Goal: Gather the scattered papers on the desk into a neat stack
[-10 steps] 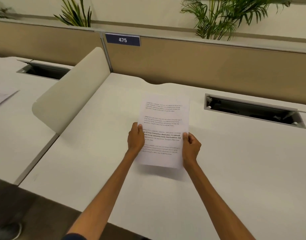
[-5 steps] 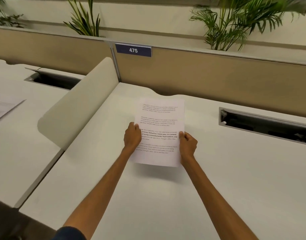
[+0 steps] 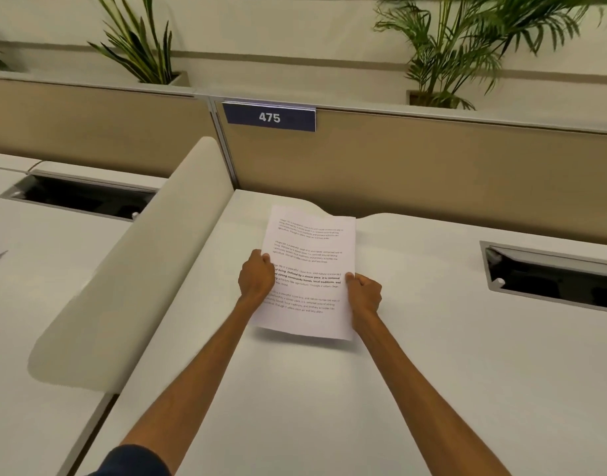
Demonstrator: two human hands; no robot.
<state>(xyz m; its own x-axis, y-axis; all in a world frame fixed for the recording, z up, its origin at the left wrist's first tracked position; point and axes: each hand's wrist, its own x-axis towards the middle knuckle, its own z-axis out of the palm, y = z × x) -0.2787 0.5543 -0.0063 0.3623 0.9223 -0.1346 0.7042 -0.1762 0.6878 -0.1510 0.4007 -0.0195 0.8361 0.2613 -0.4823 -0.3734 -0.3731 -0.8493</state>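
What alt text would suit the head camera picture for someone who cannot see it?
Two bare hands, left hand and right hand, grip the side edges of printed papers above a white desk. Behind stands a tan partition with a sign reading 475.

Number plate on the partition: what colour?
Dark blue number plate with white digits 475, in the head view.

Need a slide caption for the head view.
Both hands, left and right, hold printed papers above the desk.
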